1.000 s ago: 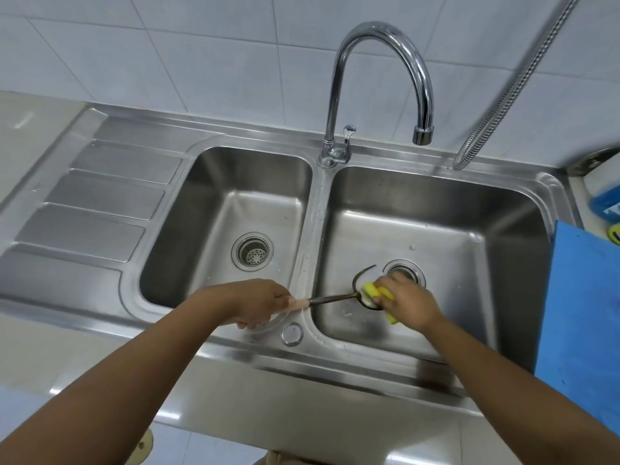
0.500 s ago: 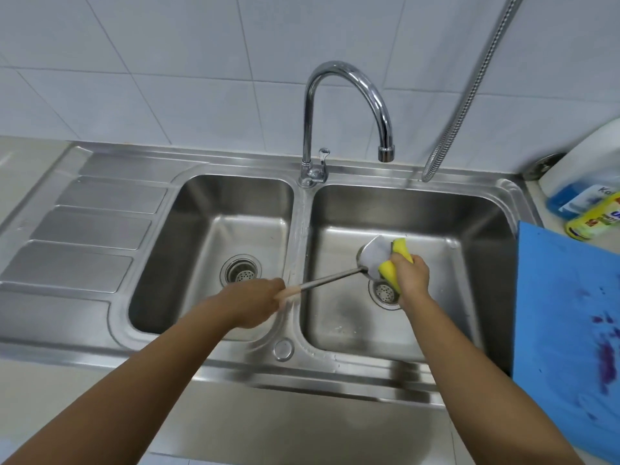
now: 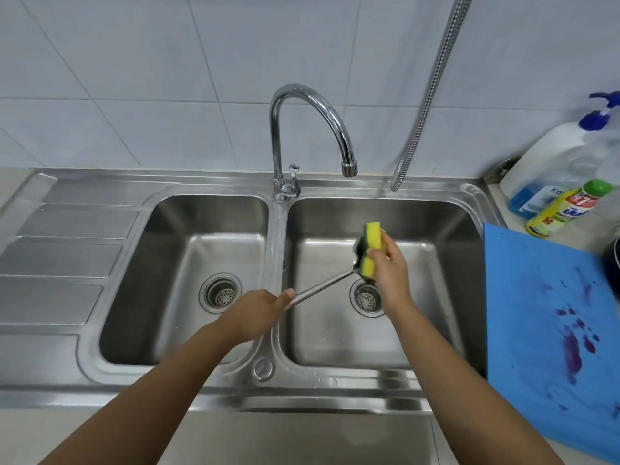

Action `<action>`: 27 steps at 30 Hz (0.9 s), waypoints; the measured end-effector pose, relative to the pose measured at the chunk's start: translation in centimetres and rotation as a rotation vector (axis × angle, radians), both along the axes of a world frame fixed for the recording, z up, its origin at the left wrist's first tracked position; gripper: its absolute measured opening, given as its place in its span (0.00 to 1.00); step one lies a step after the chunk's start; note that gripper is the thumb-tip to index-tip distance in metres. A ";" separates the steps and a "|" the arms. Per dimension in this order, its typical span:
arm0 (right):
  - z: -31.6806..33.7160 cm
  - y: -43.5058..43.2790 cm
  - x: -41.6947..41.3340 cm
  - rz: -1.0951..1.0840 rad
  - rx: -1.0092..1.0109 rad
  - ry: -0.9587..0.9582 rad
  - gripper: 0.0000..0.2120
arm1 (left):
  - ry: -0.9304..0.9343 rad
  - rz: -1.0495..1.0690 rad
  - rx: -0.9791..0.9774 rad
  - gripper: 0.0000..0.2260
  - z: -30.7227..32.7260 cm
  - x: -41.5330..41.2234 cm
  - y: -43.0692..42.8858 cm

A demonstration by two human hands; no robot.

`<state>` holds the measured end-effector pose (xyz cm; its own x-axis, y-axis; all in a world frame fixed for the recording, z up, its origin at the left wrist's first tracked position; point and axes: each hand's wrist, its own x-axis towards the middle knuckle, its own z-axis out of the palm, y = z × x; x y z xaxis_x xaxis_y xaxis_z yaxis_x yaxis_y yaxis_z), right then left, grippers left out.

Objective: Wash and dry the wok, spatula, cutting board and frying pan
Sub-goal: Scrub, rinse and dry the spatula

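My left hand (image 3: pixel 258 312) grips the handle end of the metal spatula (image 3: pixel 322 286), whose shaft slants up to the right over the right basin (image 3: pixel 335 337). My right hand (image 3: pixel 389 266) holds a yellow sponge with a green scrub side (image 3: pixel 371 250), folded around the spatula's blade, which is almost fully hidden. The blue cutting board (image 3: pixel 543 297), stained with purple marks, lies on the counter to the right of the sink. A dark rim (image 3: pixel 615 260), perhaps a pan, shows at the right edge.
The chrome tap (image 3: pixel 308 129) arches over the divider, with no water running. A metal hose (image 3: pixel 426 95) hangs at the back right. A white pump bottle (image 3: pixel 550 162) and a yellow dish soap bottle (image 3: pixel 567 209) stand behind the board. The left basin (image 3: pixel 174 290) and draining board (image 3: pixel 60 256) lie left.
The spatula's blade has been raised from near the drain to higher over the right basin, and the sponge now wraps around it. The camera has tilted up and right, showing more board and bottles.
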<state>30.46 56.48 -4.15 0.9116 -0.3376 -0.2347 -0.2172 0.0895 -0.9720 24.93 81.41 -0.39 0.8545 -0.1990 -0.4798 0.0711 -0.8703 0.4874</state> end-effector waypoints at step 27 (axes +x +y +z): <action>-0.8 1.5 1.1 0.152 -0.902 -0.009 0.09 | -0.055 -0.037 -0.053 0.29 -1.3 -2.0 1.5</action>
<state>31.53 57.94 -4.99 0.9617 -0.2657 0.0673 -0.1563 -0.7334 -0.6615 22.88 82.90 -1.66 0.8710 -0.2543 -0.4203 0.0113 -0.8449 0.5348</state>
